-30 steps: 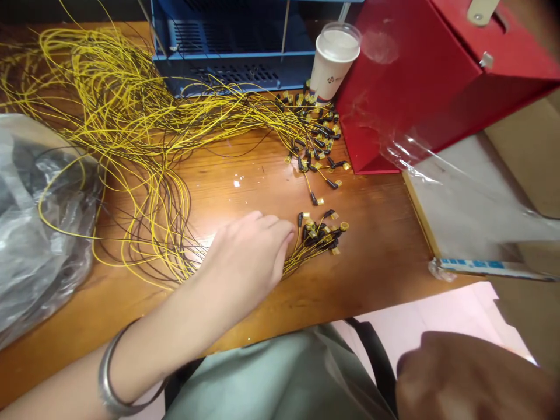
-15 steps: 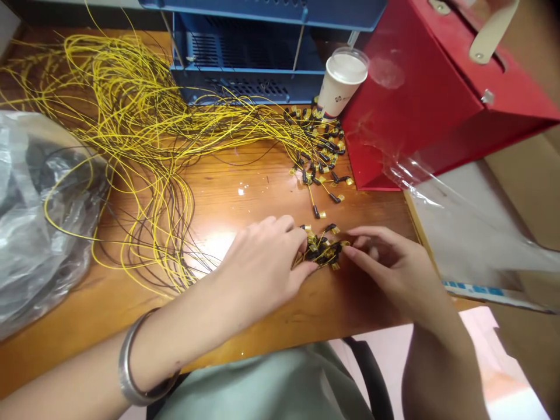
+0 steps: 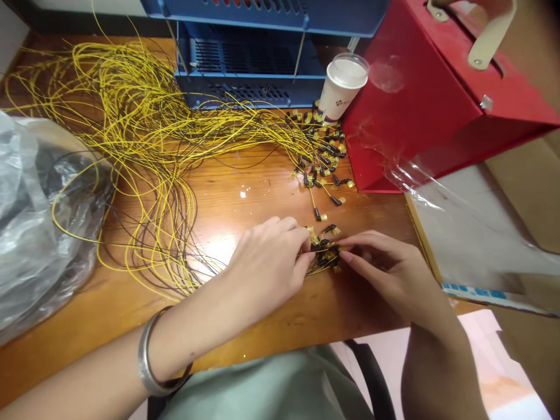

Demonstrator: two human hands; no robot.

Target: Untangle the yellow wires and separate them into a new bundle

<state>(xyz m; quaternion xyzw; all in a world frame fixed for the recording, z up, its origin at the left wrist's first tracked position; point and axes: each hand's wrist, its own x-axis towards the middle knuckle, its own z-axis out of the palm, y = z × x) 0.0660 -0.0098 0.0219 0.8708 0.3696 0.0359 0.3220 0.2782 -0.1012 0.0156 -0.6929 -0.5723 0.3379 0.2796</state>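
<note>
Long yellow and black wires [image 3: 144,111] lie in a loose tangle across the wooden table, ending in small black connectors with yellow tabs [image 3: 336,153] near the cup. A second cluster of connectors [image 3: 326,256] lies between my hands. My left hand [image 3: 275,254] has thumb and fingers closed on wires at the left side of this cluster. From the right, my right hand [image 3: 385,262] pinches at the cluster's edge with thumb and index finger; the small piece between those fingertips is hard to make out.
A blue slotted rack [image 3: 249,90] stands at the back, with a white paper cup [image 3: 341,87] beside it. To the right are a red box [image 3: 406,105] and a pale sheet under clear plastic [image 3: 464,227]. A plastic bag [image 3: 44,221] lies at the left.
My left thumb has drawn in closer to its fingers. The right fingertips have shifted slightly left, into the edge of the connector cluster. The view has moved a little.
</note>
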